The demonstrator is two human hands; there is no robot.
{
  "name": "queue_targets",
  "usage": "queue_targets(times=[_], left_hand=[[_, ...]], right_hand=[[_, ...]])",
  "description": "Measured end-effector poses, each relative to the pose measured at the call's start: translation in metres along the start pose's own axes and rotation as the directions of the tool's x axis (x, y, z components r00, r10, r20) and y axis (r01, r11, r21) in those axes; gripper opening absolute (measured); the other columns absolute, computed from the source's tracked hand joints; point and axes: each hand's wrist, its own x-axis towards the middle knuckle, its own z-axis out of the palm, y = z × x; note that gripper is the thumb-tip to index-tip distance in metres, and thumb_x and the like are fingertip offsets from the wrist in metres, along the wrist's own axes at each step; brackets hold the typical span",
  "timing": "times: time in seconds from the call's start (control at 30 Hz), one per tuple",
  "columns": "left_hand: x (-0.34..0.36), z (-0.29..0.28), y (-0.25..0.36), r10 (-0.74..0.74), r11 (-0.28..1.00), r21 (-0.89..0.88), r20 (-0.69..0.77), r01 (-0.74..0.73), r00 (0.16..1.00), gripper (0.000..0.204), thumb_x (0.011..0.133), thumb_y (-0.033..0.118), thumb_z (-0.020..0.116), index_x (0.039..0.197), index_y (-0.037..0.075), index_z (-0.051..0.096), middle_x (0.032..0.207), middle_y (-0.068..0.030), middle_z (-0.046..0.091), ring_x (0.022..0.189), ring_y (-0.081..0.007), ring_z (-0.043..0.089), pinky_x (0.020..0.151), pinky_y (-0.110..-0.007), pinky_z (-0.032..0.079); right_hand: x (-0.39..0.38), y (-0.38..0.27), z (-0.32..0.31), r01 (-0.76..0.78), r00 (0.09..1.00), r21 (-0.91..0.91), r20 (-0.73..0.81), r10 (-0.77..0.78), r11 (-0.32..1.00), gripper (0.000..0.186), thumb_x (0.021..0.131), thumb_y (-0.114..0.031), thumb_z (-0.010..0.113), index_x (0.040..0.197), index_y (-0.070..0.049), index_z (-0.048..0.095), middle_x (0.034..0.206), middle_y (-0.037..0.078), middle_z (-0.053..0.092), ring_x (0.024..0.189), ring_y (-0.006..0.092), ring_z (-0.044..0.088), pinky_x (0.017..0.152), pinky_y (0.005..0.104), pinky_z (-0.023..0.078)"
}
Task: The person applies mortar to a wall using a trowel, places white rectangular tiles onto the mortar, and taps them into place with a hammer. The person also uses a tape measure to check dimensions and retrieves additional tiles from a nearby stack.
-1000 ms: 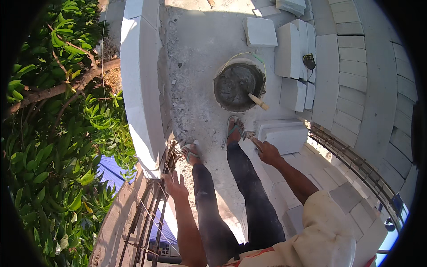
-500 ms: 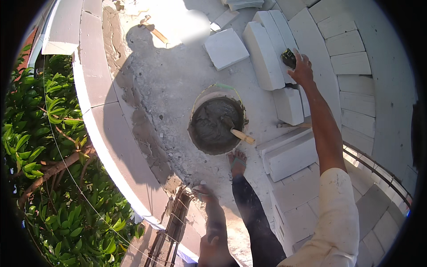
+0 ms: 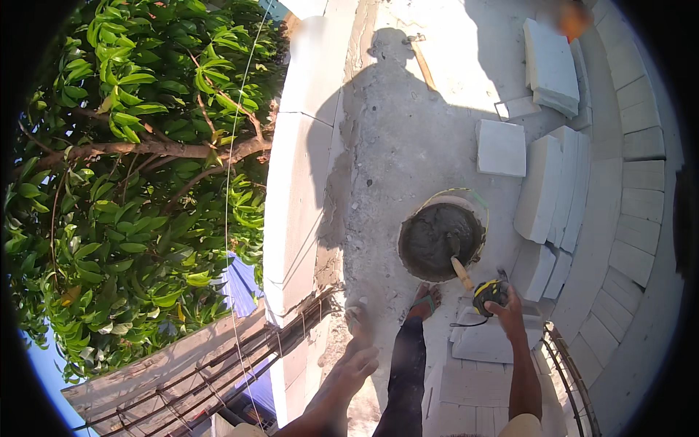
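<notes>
My right hand (image 3: 504,309) is closed around a black and yellow tape measure (image 3: 489,297), with a dark strap hanging from it. It is held over the white blocks, just right of the mortar bucket's trowel handle. My left hand (image 3: 358,368) is empty in front of my left leg, its fingers loosely extended and a little blurred. Grey mortar (image 3: 437,237) fills a round bucket (image 3: 403,256) ahead of my feet. A trowel (image 3: 461,272) stands in the mortar, its wooden handle leaning out over the rim toward me.
White blocks (image 3: 539,189) are stacked at the right, with a loose one (image 3: 501,148) beside them. A wooden-handled hammer (image 3: 424,64) lies on the far floor. At the left runs a low block wall (image 3: 297,189) with foliage (image 3: 138,211) beyond. Rebar (image 3: 211,364) sticks out near me.
My right hand has lifted the tape measure off the block stack and brought it nearer to me. My left forearm has come into view. The view has turned toward the left.
</notes>
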Motion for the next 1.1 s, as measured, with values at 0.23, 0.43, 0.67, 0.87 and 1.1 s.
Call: queue_targets(times=[0.23,0.43,0.67,0.87,1.1], left_hand=[[-0.03,-0.023,-0.018,0.097,0.982,-0.181,0.228,-0.056,0.969,0.07,0.098,0.028,0.074,0.158,0.006,0.043,0.146,-0.0166,0.059,0.132,-0.03,0.061,0.108,-0.041,0.052],[-0.105,-0.097,-0.022,0.151,0.934,-0.348,0.194,-0.076,0.969,0.071,0.104,0.038,0.067,0.16,0.004,0.041,0.135,-0.0119,0.063,0.121,-0.0213,0.064,0.095,-0.035,0.056],[-0.149,-0.164,-0.045,0.203,0.947,0.211,0.194,-0.243,0.96,0.093,0.08,0.033,0.093,0.15,-0.002,0.044,0.132,-0.0198,0.062,0.122,-0.0247,0.064,0.105,-0.037,0.052],[-0.161,-0.172,-0.08,0.19,0.941,0.259,0.134,-0.219,0.973,0.079,0.093,0.041,0.076,0.153,0.001,0.045,0.139,-0.0252,0.059,0.126,-0.0354,0.061,0.107,-0.043,0.048],[-0.196,-0.212,-0.1,0.08,0.949,0.304,0.023,-0.083,0.997,0.075,0.092,0.029,0.076,0.159,0.017,0.045,0.134,-0.0221,0.058,0.128,-0.0382,0.059,0.11,-0.045,0.046]], right_hand=[[-0.211,-0.074,0.186,0.342,0.724,-0.095,0.661,-0.198,0.935,0.057,0.093,-0.031,0.083,0.139,-0.002,0.064,0.128,0.015,0.066,0.12,0.023,0.064,0.101,0.0356,0.051],[-0.261,-0.143,0.235,-0.083,0.707,0.032,0.706,0.036,0.996,0.061,0.097,-0.047,0.076,0.136,0.0,0.067,0.117,0.019,0.074,0.104,0.0265,0.072,0.093,0.0378,0.057],[-0.315,-0.137,0.284,-0.752,0.262,-0.137,0.836,0.483,0.645,0.038,0.103,-0.037,0.07,0.118,-0.002,0.069,0.104,0.009,0.074,0.092,0.0185,0.073,0.084,0.0367,0.061],[-0.313,-0.121,0.313,-0.659,0.116,-0.412,0.771,0.626,0.63,0.021,0.1,-0.029,0.076,0.101,-0.008,0.07,0.088,0.002,0.067,0.078,0.0128,0.063,0.071,0.0319,0.054],[-0.092,-0.182,0.304,-0.624,0.502,-0.043,0.743,0.443,0.78,0.013,0.095,-0.009,0.076,0.088,-0.009,0.065,0.075,0.0,0.059,0.067,0.0119,0.056,0.065,0.0308,0.049]])
